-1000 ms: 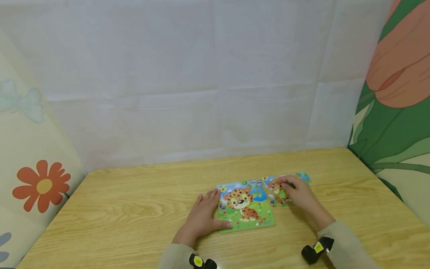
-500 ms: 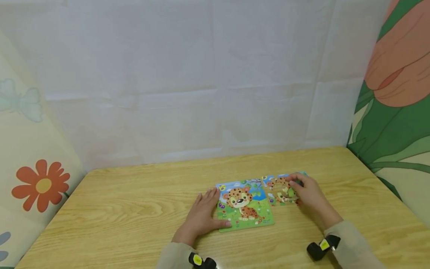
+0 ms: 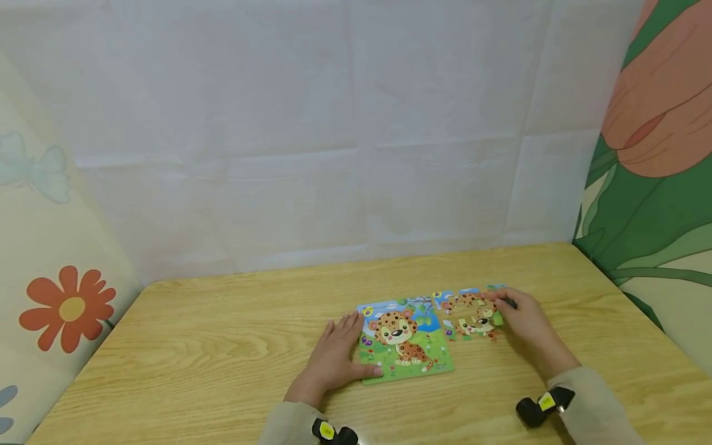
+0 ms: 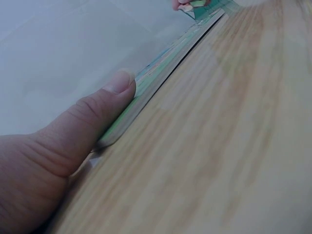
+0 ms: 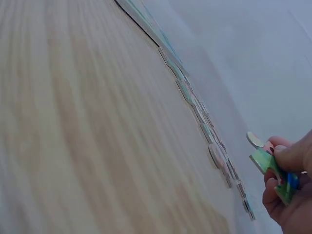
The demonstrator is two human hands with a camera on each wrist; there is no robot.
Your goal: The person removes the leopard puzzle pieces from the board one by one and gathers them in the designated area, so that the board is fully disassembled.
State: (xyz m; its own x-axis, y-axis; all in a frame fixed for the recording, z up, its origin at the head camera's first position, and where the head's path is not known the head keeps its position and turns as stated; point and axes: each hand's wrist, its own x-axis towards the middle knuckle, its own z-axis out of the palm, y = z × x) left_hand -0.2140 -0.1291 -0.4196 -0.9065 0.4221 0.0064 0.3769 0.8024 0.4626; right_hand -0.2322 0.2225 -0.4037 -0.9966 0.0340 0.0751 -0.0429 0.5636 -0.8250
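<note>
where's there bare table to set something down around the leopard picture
The widest bare tabletop lies between the left hand and the flower-printed panel. A strip runs behind the leopard picture board, up to the white sheet; another lies between the beige sleeves, in front of the board. It's crowded from the board across the puzzle pieces to the right hand.

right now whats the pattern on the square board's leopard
The leopard is orange with dark spots; best view: head.
</note>
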